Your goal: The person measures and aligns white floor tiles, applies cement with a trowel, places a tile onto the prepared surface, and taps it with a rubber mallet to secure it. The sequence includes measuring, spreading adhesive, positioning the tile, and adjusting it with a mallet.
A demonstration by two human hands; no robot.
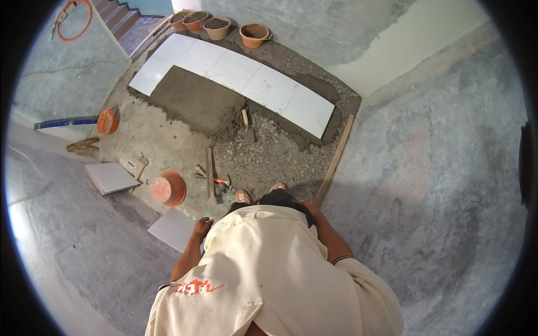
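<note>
My left hand (202,226) hangs by my left side, fingers loosely bent and slightly apart, with nothing visible in it. In the picture it lies just beside a white tile (171,228); whether they touch is unclear. My right hand (310,208) is against my right thigh, its fingers mostly hidden. Ahead of my feet, a trowel (249,132) with a wooden handle lies on gravel and mortar. White tiles (230,69) form an L-shaped strip around a bed of wet mortar (196,99). A wooden batten (210,175) lies beside an orange-and-black hammer (224,182).
An upturned orange bucket (168,188), stacked tiles (112,177) and another hammer (140,166) are at left. Several mortar buckets (254,35) line the far wall. A long wooden strip (334,159) runs along the right wall. A blue level (66,122) leans at far left; stairs (119,20) rise behind.
</note>
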